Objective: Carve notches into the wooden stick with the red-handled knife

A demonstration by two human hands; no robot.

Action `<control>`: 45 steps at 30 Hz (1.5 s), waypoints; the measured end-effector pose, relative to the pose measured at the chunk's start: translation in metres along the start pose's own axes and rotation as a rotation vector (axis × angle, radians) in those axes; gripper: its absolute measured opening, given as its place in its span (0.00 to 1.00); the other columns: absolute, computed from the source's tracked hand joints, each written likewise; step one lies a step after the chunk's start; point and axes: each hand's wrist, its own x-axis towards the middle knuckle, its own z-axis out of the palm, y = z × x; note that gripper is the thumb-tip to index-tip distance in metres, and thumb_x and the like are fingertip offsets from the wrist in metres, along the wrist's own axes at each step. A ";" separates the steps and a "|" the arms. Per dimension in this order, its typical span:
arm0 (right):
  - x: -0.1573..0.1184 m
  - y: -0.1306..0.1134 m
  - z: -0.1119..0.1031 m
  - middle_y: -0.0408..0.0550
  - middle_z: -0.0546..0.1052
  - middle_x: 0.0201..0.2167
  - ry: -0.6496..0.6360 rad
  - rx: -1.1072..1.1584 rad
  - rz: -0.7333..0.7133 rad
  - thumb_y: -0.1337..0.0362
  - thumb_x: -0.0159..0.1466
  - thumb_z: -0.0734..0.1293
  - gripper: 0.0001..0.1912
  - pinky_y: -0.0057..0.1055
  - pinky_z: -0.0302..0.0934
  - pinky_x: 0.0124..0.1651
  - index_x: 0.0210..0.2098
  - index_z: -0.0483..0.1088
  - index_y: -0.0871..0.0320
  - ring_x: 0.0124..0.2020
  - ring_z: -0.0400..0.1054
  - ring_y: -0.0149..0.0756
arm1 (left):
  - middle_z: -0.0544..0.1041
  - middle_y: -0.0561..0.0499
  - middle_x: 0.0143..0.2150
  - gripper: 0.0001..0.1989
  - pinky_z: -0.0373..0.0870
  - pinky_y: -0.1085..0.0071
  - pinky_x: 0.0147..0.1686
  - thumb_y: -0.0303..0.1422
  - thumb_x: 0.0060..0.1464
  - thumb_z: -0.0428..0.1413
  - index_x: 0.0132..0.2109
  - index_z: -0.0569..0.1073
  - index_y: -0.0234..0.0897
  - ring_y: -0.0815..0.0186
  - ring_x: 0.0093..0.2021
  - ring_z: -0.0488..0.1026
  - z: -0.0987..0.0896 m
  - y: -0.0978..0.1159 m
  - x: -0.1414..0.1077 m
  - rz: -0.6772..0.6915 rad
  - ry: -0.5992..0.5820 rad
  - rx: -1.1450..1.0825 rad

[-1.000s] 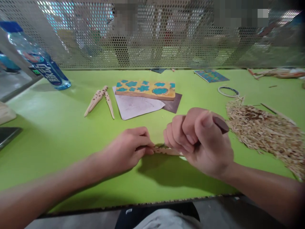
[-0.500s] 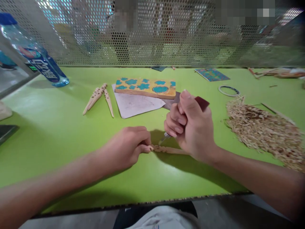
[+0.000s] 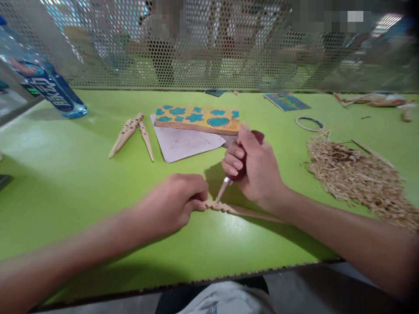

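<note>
While my left hand [image 3: 173,203] pinches the strip [image 3: 235,209], my right hand [image 3: 257,170] closes tight around the knife [image 3: 228,179].

The strip lies lengthwise across the lower middle of the frame, its notched end held in my left hand, the rest running right below my right wrist; the blade tip [image 3: 218,199] meets its upper edge.

A pale wooden strip [image 3: 229,210] lies almost flat and slants across the green tabletop, its near end scalloped with rounded notches and its far end tapering away under the right forearm. The left hand [image 3: 173,201] pinches its notched end between thumb and fingers. The right hand [image 3: 257,172] grips a carving knife [image 3: 233,174] in its fist, the dark red handle angled upward and the narrow metal blade tilted down, its tip touching the strip's notched edge.
</note>
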 end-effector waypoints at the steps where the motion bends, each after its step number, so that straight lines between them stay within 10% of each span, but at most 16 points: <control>1: -0.004 -0.003 0.002 0.32 0.59 0.18 -0.071 -0.026 -0.049 0.50 0.62 0.75 0.26 0.22 0.53 0.16 0.25 0.57 0.55 0.15 0.53 0.22 | 0.76 0.53 0.32 0.06 0.61 0.71 0.33 0.21 0.56 0.58 0.33 0.74 0.34 0.69 0.33 0.69 0.000 0.000 0.000 0.000 0.001 -0.002; 10: -0.048 -0.001 0.004 0.35 0.64 0.17 -0.357 -0.251 -0.413 0.58 0.66 0.73 0.12 0.28 0.54 0.19 0.30 0.69 0.53 0.15 0.55 0.25 | 0.79 0.52 0.33 0.07 0.63 0.71 0.34 0.19 0.52 0.55 0.33 0.74 0.35 0.65 0.35 0.73 0.004 -0.002 -0.001 -0.014 0.032 0.011; 31: 0.015 0.017 -0.015 0.30 0.56 0.18 0.162 0.150 0.122 0.51 0.56 0.80 0.28 0.18 0.49 0.15 0.27 0.56 0.54 0.16 0.48 0.20 | 0.76 0.52 0.29 0.06 0.58 0.71 0.30 0.23 0.57 0.56 0.31 0.72 0.35 0.68 0.30 0.67 0.001 0.000 0.005 -0.023 -0.002 0.054; 45: -0.042 -0.019 0.003 0.36 0.64 0.17 -0.407 -0.173 -0.240 0.55 0.68 0.70 0.15 0.29 0.54 0.21 0.27 0.68 0.53 0.17 0.57 0.27 | 0.74 0.54 0.31 0.08 0.62 0.73 0.30 0.26 0.61 0.50 0.44 0.72 0.36 0.69 0.29 0.68 -0.001 -0.001 -0.002 -0.053 0.015 -0.128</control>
